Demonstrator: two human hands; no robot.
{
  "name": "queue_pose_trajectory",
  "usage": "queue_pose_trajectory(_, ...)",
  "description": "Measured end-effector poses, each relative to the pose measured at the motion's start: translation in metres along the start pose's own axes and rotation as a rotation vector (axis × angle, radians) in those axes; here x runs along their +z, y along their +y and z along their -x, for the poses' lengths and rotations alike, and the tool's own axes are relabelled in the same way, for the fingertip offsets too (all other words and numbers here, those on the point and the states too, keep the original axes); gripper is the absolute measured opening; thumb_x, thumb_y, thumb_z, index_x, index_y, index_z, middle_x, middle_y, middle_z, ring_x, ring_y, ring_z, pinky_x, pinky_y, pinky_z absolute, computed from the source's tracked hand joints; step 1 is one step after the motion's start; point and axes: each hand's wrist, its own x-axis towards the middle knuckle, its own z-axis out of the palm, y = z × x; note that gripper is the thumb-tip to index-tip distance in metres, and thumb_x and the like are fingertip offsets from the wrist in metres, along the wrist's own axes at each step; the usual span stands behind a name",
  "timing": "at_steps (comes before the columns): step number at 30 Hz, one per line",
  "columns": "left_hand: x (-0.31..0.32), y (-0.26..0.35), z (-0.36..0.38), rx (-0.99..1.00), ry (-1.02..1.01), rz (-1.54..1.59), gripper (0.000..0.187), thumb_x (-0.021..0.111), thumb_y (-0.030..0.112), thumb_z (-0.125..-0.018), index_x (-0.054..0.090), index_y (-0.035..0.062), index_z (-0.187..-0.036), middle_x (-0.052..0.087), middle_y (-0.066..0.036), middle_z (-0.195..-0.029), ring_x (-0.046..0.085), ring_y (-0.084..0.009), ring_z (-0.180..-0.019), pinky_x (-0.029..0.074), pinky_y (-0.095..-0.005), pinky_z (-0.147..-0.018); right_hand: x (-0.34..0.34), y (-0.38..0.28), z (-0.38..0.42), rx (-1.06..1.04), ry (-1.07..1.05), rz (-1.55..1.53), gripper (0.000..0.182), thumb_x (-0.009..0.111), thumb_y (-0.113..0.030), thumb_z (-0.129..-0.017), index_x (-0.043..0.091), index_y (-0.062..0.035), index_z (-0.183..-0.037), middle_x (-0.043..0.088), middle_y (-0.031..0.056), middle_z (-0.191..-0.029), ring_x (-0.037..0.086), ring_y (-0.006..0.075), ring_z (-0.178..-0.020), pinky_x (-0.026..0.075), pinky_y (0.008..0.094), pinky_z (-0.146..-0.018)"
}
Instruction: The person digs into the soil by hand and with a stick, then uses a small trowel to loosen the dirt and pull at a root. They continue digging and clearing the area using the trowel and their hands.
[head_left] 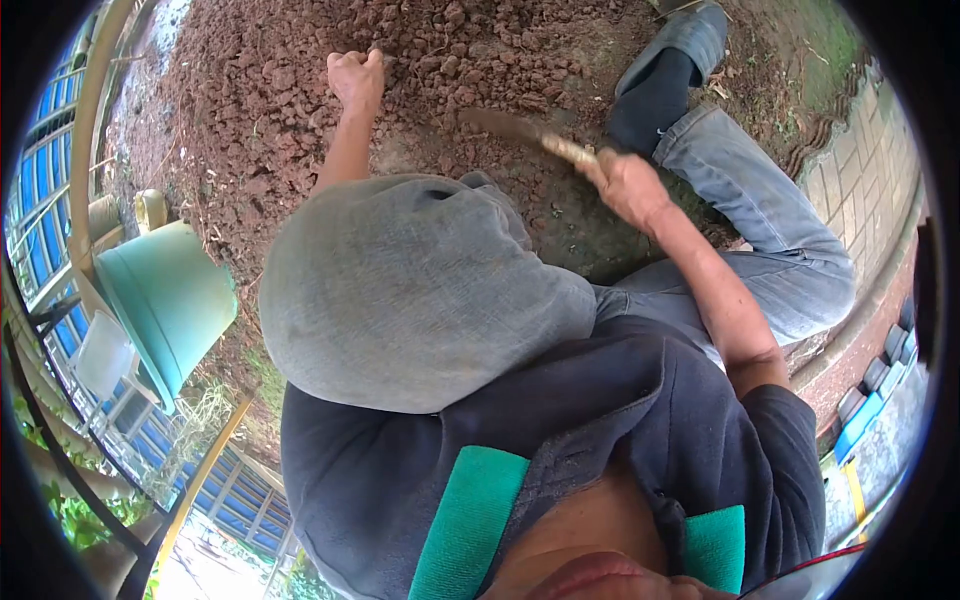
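My right hand (632, 188) is wrapped round the light wooden handle of a long-bladed knife (505, 125). Its dark, slightly blurred blade points left, just above the soil in front of my bent knee. Farther forward and to the left, my left hand (357, 78) is closed in a fist low over the crumbly brown soil (270, 110). Whatever its fingers may hold is hidden. Between the two hands lie loose clods and a smoother patch of earth.
My grey-clad knee (420, 300) fills the middle, and my other leg (750, 190) bends at the right, ending in a grey shoe (690, 40). A pale green bucket (170, 300) lies tipped at the left. Beyond the right leg runs a brick path (855, 180).
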Motion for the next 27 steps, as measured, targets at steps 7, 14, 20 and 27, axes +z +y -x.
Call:
queue_pose_trajectory(7,-0.059,0.092,0.098,-0.166,-0.462,0.390,0.029,0.068,0.026,-0.075,0.072,-0.0027,-0.075,0.063,-0.014,-0.061,0.063,-0.0190,-0.062,0.050,-0.0350,-0.060,-0.009,-0.004,-0.053,-0.063,0.381,0.059,0.037,0.050,-0.035,-0.093,0.055,0.0001,-0.082,0.062,0.0242,-0.071,0.062,0.0420,-0.069,0.050,0.0500,-0.061)
queue_pose_trajectory(14,0.017,0.108,0.193,-0.518,-0.533,0.785,0.028,0.067,0.024,-0.079,0.070,-0.0039,-0.076,0.061,-0.016,-0.078,0.063,-0.0280,-0.056,0.050,-0.0395,-0.058,-0.032,-0.034,-0.014,-0.165,0.494,-0.310,0.033,0.055,-0.030,-0.092,0.051,0.0013,-0.081,0.057,0.0271,-0.067,0.058,0.0453,-0.064,0.046,0.0484,-0.052)
queue_pose_trajectory(20,0.019,0.111,0.198,-0.368,-0.464,0.653,0.024,0.066,0.017,-0.083,0.069,-0.0068,-0.079,0.058,-0.017,-0.086,0.066,-0.0239,-0.057,0.052,-0.0358,-0.051,0.043,0.014,-0.016,-0.207,0.089,-0.122,0.041,0.040,-0.032,-0.097,0.056,0.0047,-0.090,0.059,0.0291,-0.076,0.060,0.0440,-0.075,0.046,0.0518,-0.068)
queue_pose_trajectory(27,-0.003,0.128,0.193,-0.401,-0.539,0.672,0.021,0.062,0.014,-0.086,0.068,-0.0061,-0.087,0.058,-0.017,-0.090,0.065,-0.0228,-0.054,0.053,-0.0327,-0.049,-0.047,-0.062,0.019,-0.199,0.461,-0.284,0.032,0.054,-0.028,-0.094,0.048,0.0002,-0.082,0.051,0.0201,-0.062,0.056,0.0380,-0.057,0.040,0.0430,-0.048)
